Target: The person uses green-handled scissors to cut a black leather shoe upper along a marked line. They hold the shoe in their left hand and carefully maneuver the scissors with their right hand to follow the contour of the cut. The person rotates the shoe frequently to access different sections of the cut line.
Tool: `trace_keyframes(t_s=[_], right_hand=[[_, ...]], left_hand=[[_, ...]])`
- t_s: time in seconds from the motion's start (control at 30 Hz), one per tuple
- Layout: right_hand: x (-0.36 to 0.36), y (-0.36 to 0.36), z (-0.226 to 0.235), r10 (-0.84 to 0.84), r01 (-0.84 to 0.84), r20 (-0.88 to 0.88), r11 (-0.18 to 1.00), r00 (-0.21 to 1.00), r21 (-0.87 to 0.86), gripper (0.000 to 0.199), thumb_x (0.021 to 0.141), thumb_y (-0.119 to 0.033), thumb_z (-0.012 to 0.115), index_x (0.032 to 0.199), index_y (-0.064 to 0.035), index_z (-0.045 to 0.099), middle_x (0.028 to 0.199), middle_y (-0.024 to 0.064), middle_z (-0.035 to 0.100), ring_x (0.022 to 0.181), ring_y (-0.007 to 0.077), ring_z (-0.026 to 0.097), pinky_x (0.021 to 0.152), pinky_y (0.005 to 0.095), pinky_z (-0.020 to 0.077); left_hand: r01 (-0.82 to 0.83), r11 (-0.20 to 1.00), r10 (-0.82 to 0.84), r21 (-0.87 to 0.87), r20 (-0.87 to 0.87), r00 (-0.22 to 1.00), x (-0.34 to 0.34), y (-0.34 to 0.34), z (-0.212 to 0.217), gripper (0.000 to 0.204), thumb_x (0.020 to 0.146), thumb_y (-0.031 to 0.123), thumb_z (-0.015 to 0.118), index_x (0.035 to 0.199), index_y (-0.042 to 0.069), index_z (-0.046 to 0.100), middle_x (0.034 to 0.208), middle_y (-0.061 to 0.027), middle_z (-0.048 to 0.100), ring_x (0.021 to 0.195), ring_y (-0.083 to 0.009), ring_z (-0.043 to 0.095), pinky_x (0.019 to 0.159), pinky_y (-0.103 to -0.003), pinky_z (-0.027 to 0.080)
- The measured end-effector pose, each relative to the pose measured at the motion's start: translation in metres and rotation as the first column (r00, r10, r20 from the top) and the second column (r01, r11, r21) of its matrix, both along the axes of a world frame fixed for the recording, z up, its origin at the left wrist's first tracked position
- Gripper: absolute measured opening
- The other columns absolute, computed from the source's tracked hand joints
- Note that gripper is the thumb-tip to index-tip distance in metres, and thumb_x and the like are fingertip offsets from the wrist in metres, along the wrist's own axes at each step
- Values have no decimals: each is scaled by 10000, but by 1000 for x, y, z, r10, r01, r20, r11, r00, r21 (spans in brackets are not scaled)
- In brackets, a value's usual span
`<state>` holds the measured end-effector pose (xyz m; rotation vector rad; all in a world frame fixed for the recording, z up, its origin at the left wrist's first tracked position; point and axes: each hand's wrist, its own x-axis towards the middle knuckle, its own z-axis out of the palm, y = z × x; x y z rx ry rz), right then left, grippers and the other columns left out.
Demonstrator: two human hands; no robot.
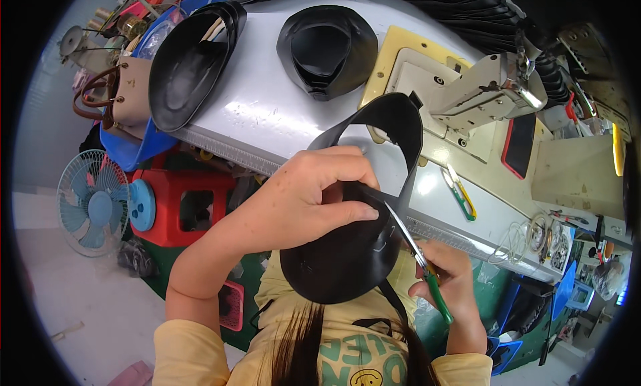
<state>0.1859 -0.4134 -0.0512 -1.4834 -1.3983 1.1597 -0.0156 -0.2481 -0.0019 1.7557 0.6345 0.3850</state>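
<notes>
Black cap piece (347,259): held over lap, just before surface edge.
Left hand (314,199): fingers clamped on its upper edge.
Right hand (447,279): fingers gripping green-handled snips (420,259), blades touching piece.
Surface (267,119): grey, bearing stacked black brims (190,59), sewing machine (487,89).
</notes>
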Motion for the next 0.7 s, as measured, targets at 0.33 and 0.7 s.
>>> trace_keyframes(t_s=[0.33, 0.7], right_hand=[[1, -8, -6, 34, -38, -44, 994, 998, -100, 614, 556, -276, 810, 1078, -42, 586, 655, 55, 466, 577, 176, 422, 532, 266, 349], [-4, -12, -15, -95, -86, -540, 950, 836, -300, 608, 646, -227, 792, 1150, 10, 546, 765, -19, 484, 680, 60, 435, 630, 193, 378]], left_hand=[[126, 980, -120, 155, -51, 991, 0, 8, -1, 174, 690, 44, 681, 829, 8, 582, 741, -24, 542, 603, -95, 492, 509, -223, 379], [-389, 858, 434, 336, -69, 898, -30, 14, -39, 423, 742, -6, 614, 1154, 17, 525, 967, -59, 589, 683, -59, 554, 602, -181, 432]])
